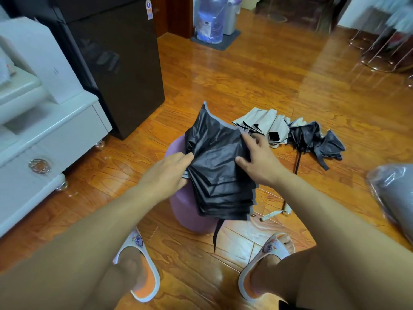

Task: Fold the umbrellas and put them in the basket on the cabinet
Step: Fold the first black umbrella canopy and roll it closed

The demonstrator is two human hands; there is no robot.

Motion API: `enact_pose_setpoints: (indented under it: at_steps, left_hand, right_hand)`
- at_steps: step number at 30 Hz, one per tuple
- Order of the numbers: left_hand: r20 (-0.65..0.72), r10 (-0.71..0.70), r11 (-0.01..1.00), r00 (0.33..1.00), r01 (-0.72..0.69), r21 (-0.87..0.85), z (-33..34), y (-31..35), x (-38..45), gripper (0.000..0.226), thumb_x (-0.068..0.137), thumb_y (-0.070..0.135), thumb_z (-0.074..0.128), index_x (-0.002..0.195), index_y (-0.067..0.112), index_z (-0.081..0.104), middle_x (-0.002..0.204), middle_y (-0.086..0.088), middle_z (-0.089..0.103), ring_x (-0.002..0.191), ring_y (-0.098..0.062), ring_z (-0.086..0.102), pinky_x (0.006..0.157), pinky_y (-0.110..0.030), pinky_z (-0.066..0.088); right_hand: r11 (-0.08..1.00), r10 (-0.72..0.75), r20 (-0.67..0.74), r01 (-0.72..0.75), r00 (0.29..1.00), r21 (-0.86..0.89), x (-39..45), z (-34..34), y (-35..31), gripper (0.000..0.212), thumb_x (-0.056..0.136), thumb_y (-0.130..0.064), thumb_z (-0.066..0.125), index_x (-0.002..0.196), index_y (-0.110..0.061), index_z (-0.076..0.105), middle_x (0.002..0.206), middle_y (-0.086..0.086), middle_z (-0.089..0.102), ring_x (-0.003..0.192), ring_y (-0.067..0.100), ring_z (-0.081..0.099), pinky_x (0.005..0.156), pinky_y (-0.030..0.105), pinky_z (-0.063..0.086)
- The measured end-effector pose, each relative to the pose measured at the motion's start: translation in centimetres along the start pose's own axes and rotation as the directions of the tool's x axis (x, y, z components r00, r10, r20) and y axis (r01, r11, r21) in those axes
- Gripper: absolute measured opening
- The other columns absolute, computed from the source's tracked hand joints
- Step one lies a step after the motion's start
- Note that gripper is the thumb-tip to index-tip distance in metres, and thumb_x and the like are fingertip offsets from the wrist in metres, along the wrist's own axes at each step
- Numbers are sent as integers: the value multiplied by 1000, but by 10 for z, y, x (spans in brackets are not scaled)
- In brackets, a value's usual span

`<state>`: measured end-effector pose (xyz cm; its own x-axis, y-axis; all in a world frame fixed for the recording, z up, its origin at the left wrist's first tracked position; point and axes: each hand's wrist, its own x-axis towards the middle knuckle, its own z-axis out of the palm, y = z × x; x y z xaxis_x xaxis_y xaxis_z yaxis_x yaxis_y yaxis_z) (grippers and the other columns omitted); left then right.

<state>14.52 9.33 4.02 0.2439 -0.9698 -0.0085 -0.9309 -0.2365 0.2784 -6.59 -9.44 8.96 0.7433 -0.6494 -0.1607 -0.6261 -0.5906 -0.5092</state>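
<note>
A collapsed umbrella [220, 166] with black lining and a lilac outside lies in front of me, its panels stacked in pleats and a black strap hanging down. My left hand [169, 170] pinches the pleats at their left edge. My right hand [260, 161] lies over the right side, thumb on the black fabric and fingers curled over its upper edge. Behind it on the floor lies a second umbrella [290, 133], beige outside and black inside, unfolded and crumpled, with its shaft and pale handle [283, 209] pointing towards me. No basket is in view.
A white cabinet [40, 139] stands at the left beside a dark brown fridge [120, 70]. Something grey wrapped in plastic [395, 193] lies at the right edge. My feet in slippers [138, 265] rest on the wooden floor. Chair legs [380, 52] and a water bottle [210, 19] stand at the back.
</note>
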Motion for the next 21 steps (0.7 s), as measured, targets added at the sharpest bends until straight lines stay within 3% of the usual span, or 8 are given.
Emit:
enact_pose_setpoints:
  at_steps: [2,4,7,11,13,16,18,21]
  left_hand:
    - [77,-6,998,997,1,55,16,2,-6,75,84,17,74,148,18,34,124,-7,52,115,-35,57,87,-49,53]
    - [113,-36,993,993,23,116,27,4,-11,78,89,16,70,155,16,28,138,-6,45,123,-30,49,95,-43,49]
    - [185,-55,990,981,29,140,24,-1,-9,77,96,15,60,159,18,17,154,-5,31,132,-30,38,103,-45,44]
    - [406,-192,981,893,168,93,-8,1,-13,82,95,14,51,162,31,6,166,-5,12,148,-32,21,114,-50,37]
    - [337,-242,963,910,267,-28,-25,9,-14,74,96,20,54,161,29,20,161,-7,24,146,-31,26,117,-45,34]
    - [79,-359,868,930,364,-338,-35,16,-1,58,96,37,63,148,20,44,143,-6,48,135,-28,43,110,-42,39]
    - [15,-433,811,901,396,-430,-33,18,12,63,93,50,66,145,21,45,139,-2,51,133,-25,45,108,-43,42]
    - [22,-486,779,874,445,-443,-22,17,33,70,92,55,66,150,22,42,141,-3,49,136,-27,41,109,-45,41]
  right_hand:
    - [980,75,159,-43,985,-196,-9,16,2,85,97,-45,60,161,-24,7,166,8,-6,149,40,23,120,45,29]
    - [956,126,210,-62,969,-287,-15,28,3,92,98,-46,58,161,-22,-4,166,7,-15,146,41,28,116,45,35]
    - [960,120,160,-73,980,-270,-13,24,0,83,100,-44,56,161,-22,4,166,8,-3,137,43,40,107,47,43]
    - [970,104,169,-63,980,-235,-8,11,-4,70,100,-38,58,158,-22,22,158,9,17,130,39,49,104,45,46]
    - [967,100,148,-61,984,-247,-4,7,-7,63,100,-39,58,154,-21,31,151,12,26,126,37,50,102,44,46]
    - [965,116,117,-84,986,-250,3,2,-11,52,100,-39,58,145,-19,42,139,12,35,118,35,53,99,43,47]
    - [963,139,115,-106,984,-248,7,0,-13,47,99,-38,58,141,-21,45,135,11,38,115,35,54,97,43,47]
    - [968,156,100,-132,983,-213,14,-1,-15,38,98,-38,59,133,-22,50,129,10,41,110,35,55,94,42,47]
